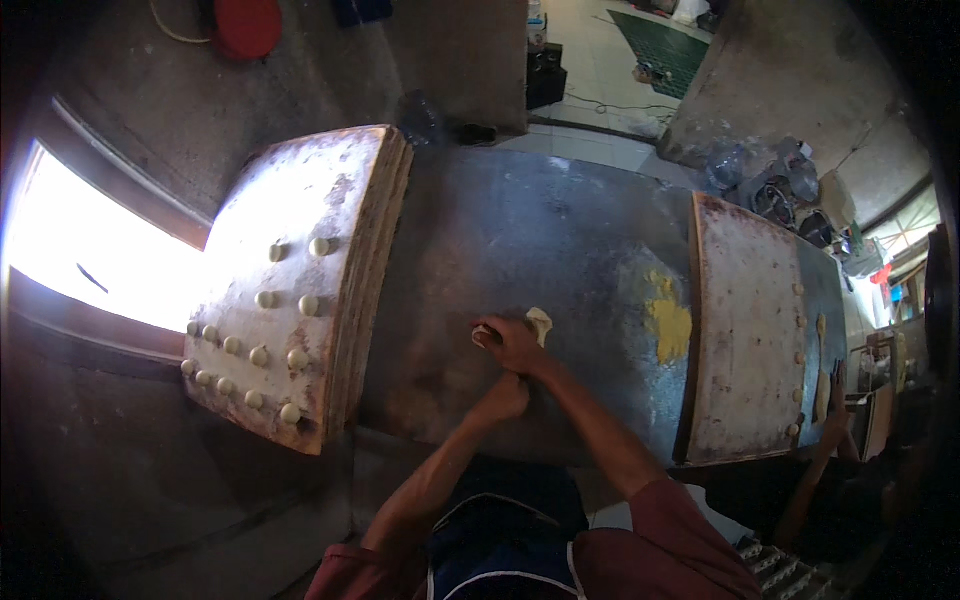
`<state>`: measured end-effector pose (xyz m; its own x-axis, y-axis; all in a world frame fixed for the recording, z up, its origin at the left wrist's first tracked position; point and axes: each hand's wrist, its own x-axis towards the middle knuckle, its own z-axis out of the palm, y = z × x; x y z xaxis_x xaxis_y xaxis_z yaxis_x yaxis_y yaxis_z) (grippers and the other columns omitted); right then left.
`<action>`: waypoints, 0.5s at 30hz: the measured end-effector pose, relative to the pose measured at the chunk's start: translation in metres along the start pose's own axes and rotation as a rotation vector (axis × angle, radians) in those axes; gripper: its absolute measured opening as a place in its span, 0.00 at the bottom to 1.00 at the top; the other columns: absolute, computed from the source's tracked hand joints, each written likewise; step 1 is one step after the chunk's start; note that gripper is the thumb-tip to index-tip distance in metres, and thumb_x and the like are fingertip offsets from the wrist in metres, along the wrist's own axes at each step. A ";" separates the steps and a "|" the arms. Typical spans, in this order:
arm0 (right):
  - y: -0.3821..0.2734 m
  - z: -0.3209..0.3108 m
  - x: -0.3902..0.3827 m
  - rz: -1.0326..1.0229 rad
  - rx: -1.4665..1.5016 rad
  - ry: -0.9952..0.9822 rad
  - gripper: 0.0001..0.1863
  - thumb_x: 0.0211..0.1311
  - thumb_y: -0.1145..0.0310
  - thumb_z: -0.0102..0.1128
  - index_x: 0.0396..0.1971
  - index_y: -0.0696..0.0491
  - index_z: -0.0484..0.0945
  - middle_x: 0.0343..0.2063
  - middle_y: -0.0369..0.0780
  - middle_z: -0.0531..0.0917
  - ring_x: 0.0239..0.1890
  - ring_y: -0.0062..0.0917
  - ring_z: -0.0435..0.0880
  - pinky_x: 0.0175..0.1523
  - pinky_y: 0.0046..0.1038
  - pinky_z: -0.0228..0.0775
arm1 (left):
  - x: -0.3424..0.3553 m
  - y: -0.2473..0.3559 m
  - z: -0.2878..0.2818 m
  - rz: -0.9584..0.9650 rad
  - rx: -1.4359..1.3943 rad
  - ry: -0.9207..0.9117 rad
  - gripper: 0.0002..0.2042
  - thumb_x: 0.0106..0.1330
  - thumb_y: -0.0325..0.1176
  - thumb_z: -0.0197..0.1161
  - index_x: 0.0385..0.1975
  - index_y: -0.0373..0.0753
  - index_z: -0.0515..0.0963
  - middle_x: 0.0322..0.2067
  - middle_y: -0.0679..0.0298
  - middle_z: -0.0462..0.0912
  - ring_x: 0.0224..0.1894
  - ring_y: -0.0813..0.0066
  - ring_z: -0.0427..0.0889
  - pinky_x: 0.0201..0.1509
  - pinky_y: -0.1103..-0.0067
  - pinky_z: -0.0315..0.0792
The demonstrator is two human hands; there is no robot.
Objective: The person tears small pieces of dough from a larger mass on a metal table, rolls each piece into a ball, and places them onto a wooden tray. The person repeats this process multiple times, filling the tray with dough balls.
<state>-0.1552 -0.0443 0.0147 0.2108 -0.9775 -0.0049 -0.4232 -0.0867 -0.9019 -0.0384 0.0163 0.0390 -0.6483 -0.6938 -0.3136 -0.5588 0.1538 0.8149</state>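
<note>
On the dark metal tabletop (540,220), my right hand (510,340) is curled around pale dough (537,326), with a flap of it showing beyond my knuckles. Just below and partly behind it, my left hand (503,398) is closed, close to my right wrist; what its fingers hold, if anything, is hidden. A patch of yellow powder (668,320) lies to the right of my hands.
A stack of worn boards (262,200) at left carries several dough balls (319,246). Another board (742,260) at right has balls along its edge, beside dough strips (822,370) and another person's hand (836,425). Plastic jugs (726,165) stand beyond the table.
</note>
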 end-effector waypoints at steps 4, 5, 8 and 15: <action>0.007 0.027 0.006 -0.129 -0.165 0.116 0.14 0.72 0.65 0.57 0.52 0.54 0.79 0.47 0.46 0.82 0.46 0.39 0.84 0.51 0.36 0.75 | -0.060 0.023 -0.025 0.327 0.338 -0.171 0.09 0.69 0.32 0.53 0.37 0.35 0.79 0.37 0.50 0.80 0.39 0.51 0.79 0.47 0.57 0.73; 0.004 0.026 -0.003 -0.066 -0.066 0.117 0.13 0.71 0.65 0.58 0.49 0.55 0.80 0.47 0.46 0.82 0.45 0.39 0.85 0.50 0.37 0.76 | -0.073 0.023 -0.035 0.476 0.254 -0.087 0.09 0.69 0.31 0.53 0.39 0.36 0.80 0.37 0.51 0.80 0.40 0.50 0.79 0.51 0.54 0.71; -0.012 0.015 -0.060 -0.092 0.055 0.402 0.10 0.68 0.70 0.59 0.46 0.56 0.82 0.49 0.46 0.81 0.44 0.41 0.84 0.51 0.39 0.75 | -0.093 -0.001 -0.067 0.579 0.232 0.160 0.08 0.67 0.31 0.56 0.42 0.39 0.80 0.36 0.54 0.81 0.45 0.55 0.78 0.64 0.55 0.61; -0.015 0.019 -0.190 0.350 -1.081 0.561 0.33 0.64 0.74 0.56 0.69 0.59 0.63 0.57 0.51 0.75 0.59 0.52 0.71 0.66 0.47 0.61 | -0.044 -0.092 -0.066 0.180 0.521 0.379 0.15 0.70 0.38 0.59 0.49 0.34 0.74 0.45 0.49 0.77 0.51 0.51 0.73 0.62 0.56 0.63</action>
<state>-0.1725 0.1463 0.0210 -0.3464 -0.9038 0.2513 -0.9379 0.3384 -0.0760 0.0754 -0.0133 0.0100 -0.5815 -0.8100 0.0753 -0.6971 0.5439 0.4671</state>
